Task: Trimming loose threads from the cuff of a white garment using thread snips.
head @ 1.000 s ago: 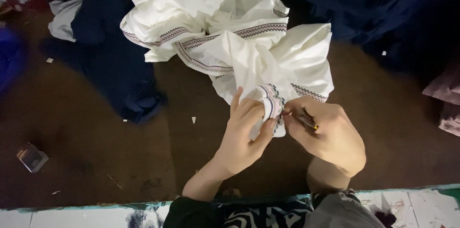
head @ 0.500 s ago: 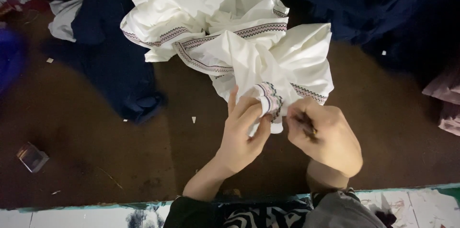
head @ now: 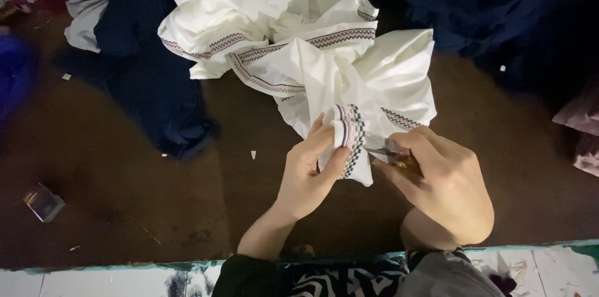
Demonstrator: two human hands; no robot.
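My left hand pinches a folded bit of the white cloth, thumb and fingers clamped on the patterned trim at its edge. My right hand is closed around a small metal cutter, its tip touching the trim just beside my left thumb (handle mostly hidden in my fist, can't tell its exact kind). The rest of the white cloth is bunched up on the brown tabletop, spreading away from my hands toward the top of the view, with more striped trim showing. A dark blue garment lies to the left of it, touching the white heap. More dark blue fabric is piled at the upper right. A small shiny object sits well apart at the left.
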